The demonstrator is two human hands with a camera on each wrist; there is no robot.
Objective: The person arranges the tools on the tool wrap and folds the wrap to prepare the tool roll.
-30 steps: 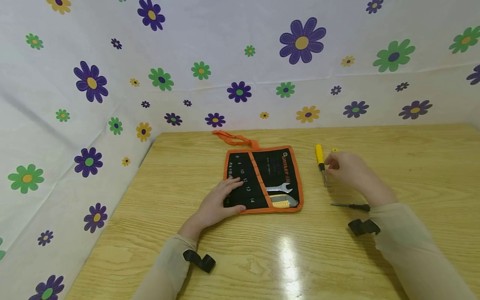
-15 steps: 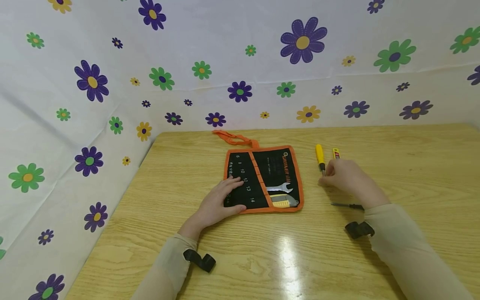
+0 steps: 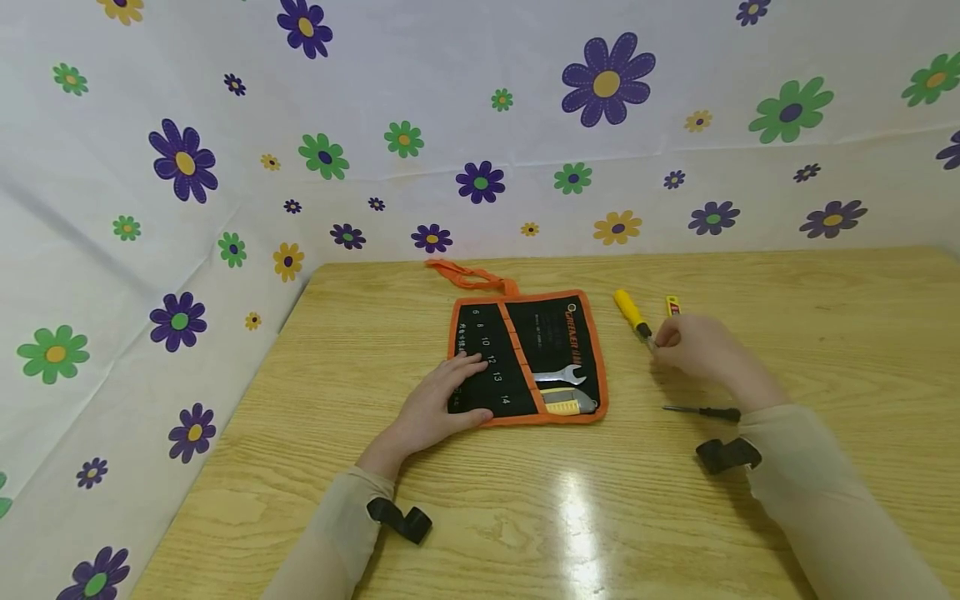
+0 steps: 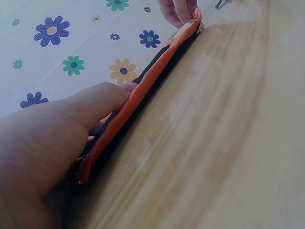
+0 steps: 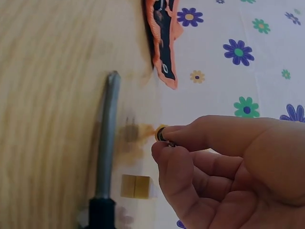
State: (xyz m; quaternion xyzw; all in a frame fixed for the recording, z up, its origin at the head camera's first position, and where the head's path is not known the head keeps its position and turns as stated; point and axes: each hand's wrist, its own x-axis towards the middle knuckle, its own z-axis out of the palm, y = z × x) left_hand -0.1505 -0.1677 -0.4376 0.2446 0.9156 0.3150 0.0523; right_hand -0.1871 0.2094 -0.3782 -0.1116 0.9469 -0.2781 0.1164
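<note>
A black tool pouch [image 3: 480, 392] with orange trim lies flat on the table. My left hand [image 3: 435, 404] rests on its left side, fingers spread over the numbered pockets and thumb at the near edge. An open-end wrench [image 3: 562, 377] and a yellow-and-grey utility knife [image 3: 568, 405] stick out of the right pockets. To the right of the pouch, my right hand [image 3: 697, 350] pinches the metal shaft of a yellow-handled screwdriver [image 3: 630, 310] between thumb and forefinger. Its handle points away to the upper left, and its tip is hidden by the fingers.
A small black-handled screwdriver [image 3: 705, 412] lies just below the right hand, its shaft large in the right wrist view. Behind the hand is a small yellow item [image 3: 672, 305] with a dark and red label. An orange strap [image 3: 468, 277] trails from the pouch's far edge.
My right hand has come down to the yellow-handled screwdriver and taken its shaft. The handle has swung to the left and lies more slanted. My left hand has stayed on the pouch.
</note>
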